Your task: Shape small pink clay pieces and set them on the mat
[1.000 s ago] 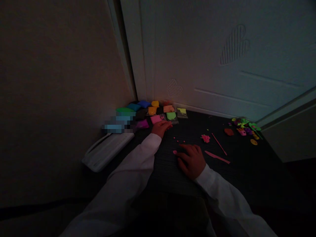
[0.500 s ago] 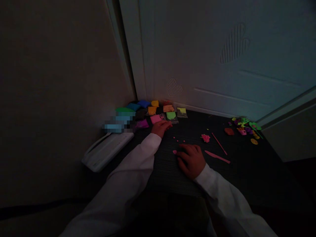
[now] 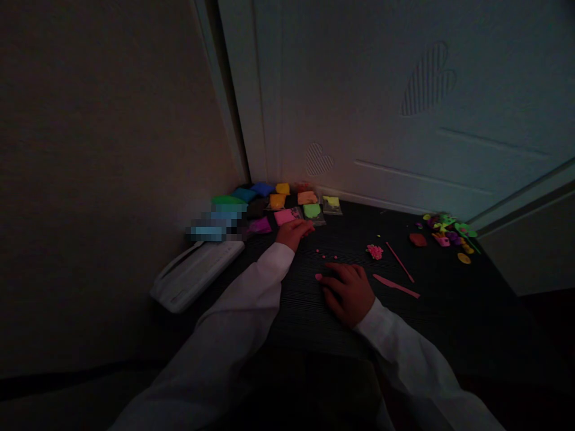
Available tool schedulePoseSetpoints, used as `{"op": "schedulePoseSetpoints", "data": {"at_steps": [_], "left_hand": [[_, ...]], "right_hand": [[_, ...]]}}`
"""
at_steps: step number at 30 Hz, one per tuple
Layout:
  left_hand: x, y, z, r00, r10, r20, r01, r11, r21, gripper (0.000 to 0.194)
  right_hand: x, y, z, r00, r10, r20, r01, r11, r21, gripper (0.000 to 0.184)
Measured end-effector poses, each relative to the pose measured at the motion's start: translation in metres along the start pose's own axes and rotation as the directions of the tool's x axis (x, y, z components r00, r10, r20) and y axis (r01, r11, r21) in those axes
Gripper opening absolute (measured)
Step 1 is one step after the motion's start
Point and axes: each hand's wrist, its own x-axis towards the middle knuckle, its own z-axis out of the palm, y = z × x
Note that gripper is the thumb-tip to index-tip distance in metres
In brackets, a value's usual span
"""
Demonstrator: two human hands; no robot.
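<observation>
Head cam: one pink blob [image 3: 318,277] sits on the dark table [image 3: 467,317] right by the fingertips of the right hand [image 3: 350,293], touching or just beside, can't tell. That hand's fingers are loosely spread; the left hand [image 3: 294,233] is pinched narrow, no clue if anything's in it. Blob's probably light, soft, squashable, so hold gently by its edges. Count: three tiny pink balls [image 3: 323,257], one pink cluster [image 3: 374,252], one pink stick [image 3: 399,261], one pink knife [image 3: 396,286].

This looks like a home, given the heart-embossed white panel [image 3: 359,108].
</observation>
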Motion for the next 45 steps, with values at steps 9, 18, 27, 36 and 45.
{"op": "schedulePoseSetpoints", "data": {"at_steps": [9,18,27,36,45], "left_hand": [[-0.0003,0.0002,0.0005,1.000,-0.007,-0.007,0.007,1.000,0.008,0.027],[0.0009,-0.0013,0.0001,1.000,0.006,0.009,-0.006,1.000,0.011,0.028],[0.0001,-0.0008,0.0011,1.000,0.007,0.006,-0.007,1.000,0.002,0.028],[-0.0025,0.0030,0.0009,1.000,0.007,-0.003,-0.007,1.000,0.014,0.029],[-0.0031,0.0072,-0.0046,0.993,0.102,-0.063,-0.090,0.982,0.166,0.029]], "right_hand": [[0.0001,0.0007,-0.0005,1.000,-0.014,0.001,0.014,1.000,0.001,0.027],[0.0004,0.0009,0.0003,1.000,-0.010,0.020,0.010,1.000,0.009,0.027],[0.0006,0.0012,0.0013,1.000,-0.002,0.011,0.002,1.000,0.015,0.028],[0.0006,0.0014,0.0016,1.000,0.023,0.007,-0.023,1.000,0.019,0.027],[0.0004,0.0041,0.0044,0.999,0.030,-0.020,-0.029,0.999,0.044,0.026]]}}
